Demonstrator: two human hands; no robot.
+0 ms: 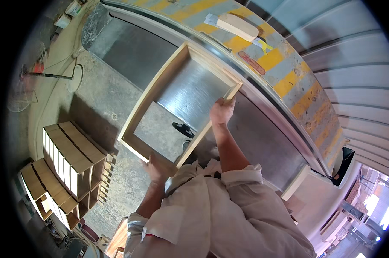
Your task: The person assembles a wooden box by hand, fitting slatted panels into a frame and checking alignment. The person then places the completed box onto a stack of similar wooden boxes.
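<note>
I hold a large open rectangular wooden frame (160, 84) of pale boards, tilted over a grey metal table top (130, 51). My right hand (222, 111) grips the frame's right side board near its far corner. My left hand (153, 167) holds the frame's near end board from below. Through the frame I see the metal surface, the concrete floor and a dark shoe (183, 129).
Stacks of pale wooden boxes (74, 157) stand on the concrete floor at the left, a lower stack (46, 189) beside them. A wooden block (237, 26) and papers lie on the yellow-striped machine edge (284, 81). A floor fan (29, 77) stands at the far left.
</note>
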